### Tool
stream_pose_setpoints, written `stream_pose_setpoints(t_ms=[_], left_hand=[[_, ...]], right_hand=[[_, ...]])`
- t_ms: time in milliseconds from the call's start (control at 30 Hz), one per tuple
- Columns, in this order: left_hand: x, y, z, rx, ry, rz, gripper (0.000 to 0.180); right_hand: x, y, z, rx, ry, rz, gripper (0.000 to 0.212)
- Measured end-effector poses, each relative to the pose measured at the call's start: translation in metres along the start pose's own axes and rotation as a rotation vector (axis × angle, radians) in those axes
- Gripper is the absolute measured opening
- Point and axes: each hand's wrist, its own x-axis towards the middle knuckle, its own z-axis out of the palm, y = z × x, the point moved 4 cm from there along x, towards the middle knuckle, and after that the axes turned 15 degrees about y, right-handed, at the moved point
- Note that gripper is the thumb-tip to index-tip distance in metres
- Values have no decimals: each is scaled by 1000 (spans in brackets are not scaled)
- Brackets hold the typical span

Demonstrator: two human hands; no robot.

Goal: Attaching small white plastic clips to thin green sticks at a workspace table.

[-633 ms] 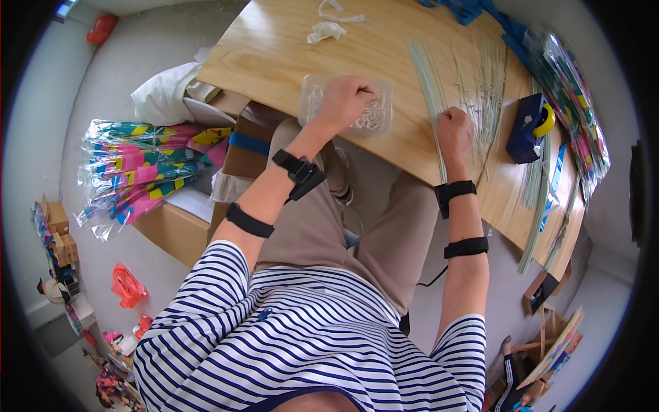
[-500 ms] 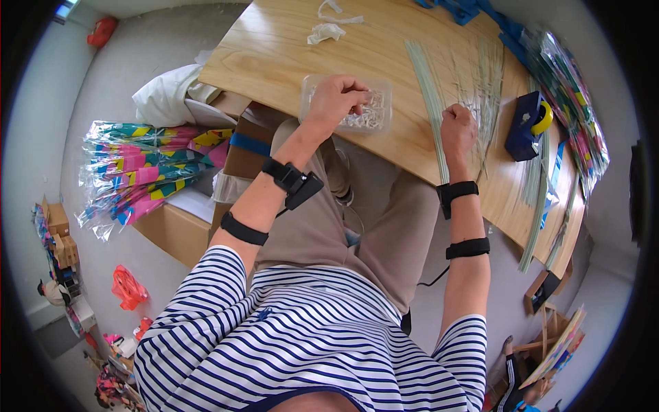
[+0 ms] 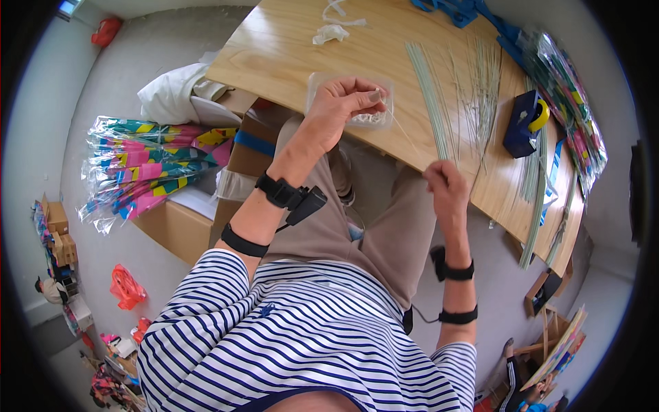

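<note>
My left hand (image 3: 340,108) is closed in a pinch above a clear plastic box (image 3: 314,84). A tiny white piece (image 3: 379,92) shows at its fingertips. Inside the box lie small white pieces (image 3: 368,119), partly covered by that hand. A thin pale stick (image 3: 403,128) slants from the left fingertips down to my right hand (image 3: 449,194), whose fingers are closed on its near end, past the table's front edge. Whether the stick's far end sits in the white piece is too small to tell. Bundles of similar thin sticks (image 3: 480,103) lie on the table to the right.
A blue tape dispenser (image 3: 523,127) with yellow tape stands right on the wooden table (image 3: 274,58). Beyond it are plastic-wrapped colourful bundles (image 3: 566,96). Crumpled white tissue (image 3: 331,34) lies at the back. At left, more wrapped colourful bundles (image 3: 147,161) rest on cardboard boxes (image 3: 171,230).
My right hand has moved from the stick bundle toward me, off the table edge, with a thin stick in it. My left hand has lifted from the white pieces in a pinch.
</note>
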Motion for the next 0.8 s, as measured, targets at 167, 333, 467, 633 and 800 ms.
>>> stream_pose_setpoints(t_ms=[167, 333, 467, 633, 800], left_hand=[[-48, -6, 34, 147, -228, -35, 11], [-73, -14, 46, 30, -226, -124, 9], [-69, -14, 24, -82, -118, -279, 10], [-75, -16, 22, -199, -149, -405, 12], [-79, -13, 26, -148, -147, -424, 13]], right_hand=[[-46, -24, -11, 129, 13, 92, 9], [-57, -61, -17, 207, 149, 37, 11], [-65, -60, -30, 216, 185, 48, 10], [-70, -66, -27, 222, 157, -4, 9], [-69, -72, -27, 197, 142, -40, 9]])
